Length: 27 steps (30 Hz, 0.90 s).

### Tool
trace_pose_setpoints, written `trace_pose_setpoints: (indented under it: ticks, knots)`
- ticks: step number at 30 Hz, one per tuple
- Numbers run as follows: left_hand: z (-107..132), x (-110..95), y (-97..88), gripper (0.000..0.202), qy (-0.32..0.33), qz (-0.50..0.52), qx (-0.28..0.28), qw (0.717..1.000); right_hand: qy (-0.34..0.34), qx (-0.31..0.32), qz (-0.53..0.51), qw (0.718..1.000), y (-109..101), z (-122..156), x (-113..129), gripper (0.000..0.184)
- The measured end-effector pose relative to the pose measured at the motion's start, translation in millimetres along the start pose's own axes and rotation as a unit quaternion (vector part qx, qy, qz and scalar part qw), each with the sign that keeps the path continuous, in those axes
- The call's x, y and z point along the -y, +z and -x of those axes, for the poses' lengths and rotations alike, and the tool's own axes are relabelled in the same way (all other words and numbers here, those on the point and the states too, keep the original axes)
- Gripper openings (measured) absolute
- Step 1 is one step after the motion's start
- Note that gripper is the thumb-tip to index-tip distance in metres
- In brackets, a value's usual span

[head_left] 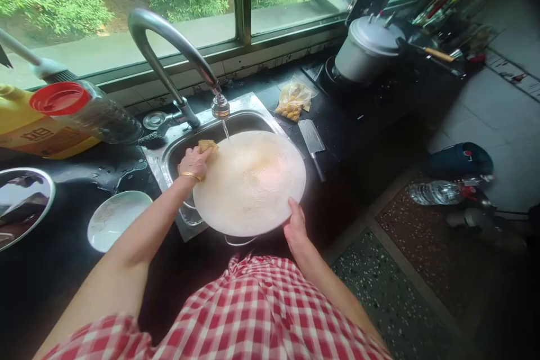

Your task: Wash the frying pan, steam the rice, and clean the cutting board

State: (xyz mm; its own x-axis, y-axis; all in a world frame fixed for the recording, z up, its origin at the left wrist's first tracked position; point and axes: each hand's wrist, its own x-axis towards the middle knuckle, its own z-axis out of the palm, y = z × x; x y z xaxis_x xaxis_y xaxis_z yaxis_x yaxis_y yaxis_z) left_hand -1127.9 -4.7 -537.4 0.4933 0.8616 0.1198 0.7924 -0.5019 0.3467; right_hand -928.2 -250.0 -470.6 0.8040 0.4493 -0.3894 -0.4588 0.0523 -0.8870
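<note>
A large round white cutting board (253, 185), wet on top, lies tilted over the metal sink (248, 119). My left hand (194, 162) is closed on a yellowish scrubber (207, 145) at the board's upper left edge. With my right hand (295, 222) I grip the board's lower right rim, thumb on top and the other fingers hidden underneath. From the curved faucet (220, 106) a thin stream of water runs down at the board's far edge.
Right of the sink lie a cleaver (311, 136) and a plastic bag of yellowish pieces (294, 102). A pressure cooker (369, 48) stands on the stove. On the left are a white plate (116, 222), a red-lidded jar (107, 115) and a glass lid (25, 202).
</note>
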Motion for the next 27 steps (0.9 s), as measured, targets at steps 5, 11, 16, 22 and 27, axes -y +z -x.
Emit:
trace_pose_setpoints:
  ticks: [5, 11, 16, 22, 27]
  knots:
    - [71.1, -125.8, -19.6, 0.047, 0.285, 0.093, -0.020, 0.954, 0.002, 0.002, -0.005, 1.000, -3.9, -7.9, 3.8, 0.038]
    - [53.5, -102.0, 5.8, 0.043, 0.252, 0.043, 0.001, 0.967, 0.013, -0.010, 0.000, 1.000, -7.6, -9.2, 8.5, 0.033]
    - [-55.5, 0.6, 14.2, 0.039, 0.067, 0.038, -0.034, 0.997, 0.008, -0.001, -0.002, 1.000, -7.4, -7.1, 12.2, 0.033]
    - [-67.3, -38.0, 6.7, 0.038, 0.168, 0.084, -0.052, 0.981, 0.017, -0.014, -0.002, 1.000, -4.2, -9.1, 13.9, 0.032]
    - [-21.9, -80.6, -9.8, 0.042, 0.205, 0.083, -0.060, 0.973, 0.021, -0.010, 0.002, 1.000, -2.0, -11.2, 13.4, 0.029]
